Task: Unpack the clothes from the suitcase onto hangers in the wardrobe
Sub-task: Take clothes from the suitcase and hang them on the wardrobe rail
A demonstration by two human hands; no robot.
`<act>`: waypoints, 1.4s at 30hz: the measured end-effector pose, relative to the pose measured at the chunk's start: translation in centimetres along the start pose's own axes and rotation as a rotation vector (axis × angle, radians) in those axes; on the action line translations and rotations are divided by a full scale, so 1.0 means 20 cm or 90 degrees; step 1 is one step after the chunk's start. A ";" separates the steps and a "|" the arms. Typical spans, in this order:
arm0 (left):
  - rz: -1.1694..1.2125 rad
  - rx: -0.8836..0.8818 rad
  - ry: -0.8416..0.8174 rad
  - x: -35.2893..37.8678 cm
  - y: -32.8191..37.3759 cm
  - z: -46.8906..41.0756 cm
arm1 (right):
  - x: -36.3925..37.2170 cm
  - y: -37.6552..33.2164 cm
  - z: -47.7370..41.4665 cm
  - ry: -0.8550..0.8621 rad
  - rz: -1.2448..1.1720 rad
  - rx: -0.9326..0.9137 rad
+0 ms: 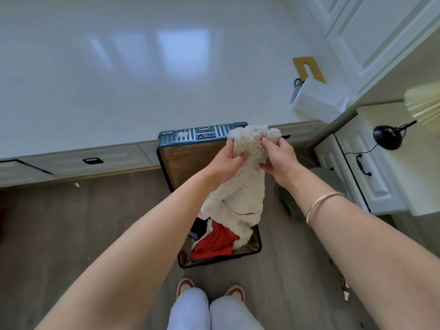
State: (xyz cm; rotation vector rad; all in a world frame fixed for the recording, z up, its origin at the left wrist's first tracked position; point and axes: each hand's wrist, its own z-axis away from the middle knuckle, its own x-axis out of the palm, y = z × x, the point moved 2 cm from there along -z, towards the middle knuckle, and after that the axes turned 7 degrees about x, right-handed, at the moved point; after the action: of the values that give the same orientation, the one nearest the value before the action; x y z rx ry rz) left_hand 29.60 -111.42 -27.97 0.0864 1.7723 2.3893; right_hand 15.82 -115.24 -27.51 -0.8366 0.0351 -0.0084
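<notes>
While the person stands over it, with red-and-white canvas shoes at 6 o'clock on the grey wood-plank floor, the teal ribbed hard-shell suitcase lies open at the centre of the view. Its near half holds a crumpled red cloth garment and some darker clothes beside it. A cream fluffy knitted garment hangs from above that half, its lower end touching the clothes inside.

Both hands hold this garment's top, raised over the suitcase's far, brown-lined half. The left hand has its grip closed round a bunch of the fleece, fingers curled under it. The right hand pinches the fleece just beside it, thumb and fingers closed on the fabric. A thin silver bangle sits on the right forearm.

Beyond the suitcase, a broad glossy white platform fills the view from 10 to 1 o'clock. At 1 o'clock on it lie steel scissors, touching a white box. A yellow slotted card lies just behind. At 3 o'clock a black dome lamp stands on a cream panelled cabinet. White panelled doors rise at 2 o'clock.
</notes>
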 end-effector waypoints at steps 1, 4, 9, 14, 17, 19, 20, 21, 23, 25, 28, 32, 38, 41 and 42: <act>-0.017 0.009 -0.007 -0.01 0.07 0.00 | -0.02 -0.06 0.05 0.001 0.008 -0.004; -0.059 0.028 -0.026 -0.04 0.27 0.05 | -0.07 -0.20 0.17 0.007 0.027 -0.005; -0.094 0.086 -0.009 -0.08 0.61 0.15 | -0.09 -0.47 0.42 0.024 0.077 -0.079; -0.142 0.129 0.041 -0.16 0.97 0.25 | -0.04 -0.69 0.67 0.011 0.225 -0.139; -0.120 0.137 0.074 -0.23 1.22 0.34 | 0.04 -0.81 0.87 -0.086 0.348 -0.156; -0.123 0.153 0.097 -0.27 1.38 0.41 | 0.12 -0.90 1.01 -0.170 0.371 -0.198; -0.129 0.163 0.104 -0.29 1.45 0.45 | 0.16 -0.94 1.06 -0.179 0.385 -0.246; -0.131 0.173 0.111 -0.32 1.52 0.48 | 0.20 -0.99 1.13 -0.170 0.388 -0.296; -0.121 0.189 0.135 -0.36 1.62 0.55 | 0.24 -1.08 1.20 -0.132 0.363 -0.362; -0.101 0.222 0.143 -0.43 1.69 0.65 | 0.29 -1.16 1.28 -0.100 0.344 -0.390; -0.076 0.248 0.067 -0.55 1.69 0.81 | 0.34 -1.27 1.38 -0.080 0.290 -0.438; -0.098 0.101 -0.027 -0.76 1.57 0.98 | 0.46 -1.43 1.51 -0.052 0.160 -0.487; -0.246 0.027 0.001 -1.04 1.54 1.23 | 0.72 -1.56 1.70 -0.095 0.041 -0.507; -0.281 0.008 0.083 -1.23 1.55 1.43 | 0.88 -1.58 1.77 -0.131 -0.005 -0.462; -0.270 0.017 0.110 -1.27 1.55 1.47 | 0.91 -1.58 1.77 -0.138 -0.026 -0.440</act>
State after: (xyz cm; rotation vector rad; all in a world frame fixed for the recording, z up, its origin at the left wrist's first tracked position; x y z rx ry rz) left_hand 55.82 -96.60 11.52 -0.4584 1.6846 2.1176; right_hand 35.50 -110.55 19.13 -1.5247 -0.1939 0.0597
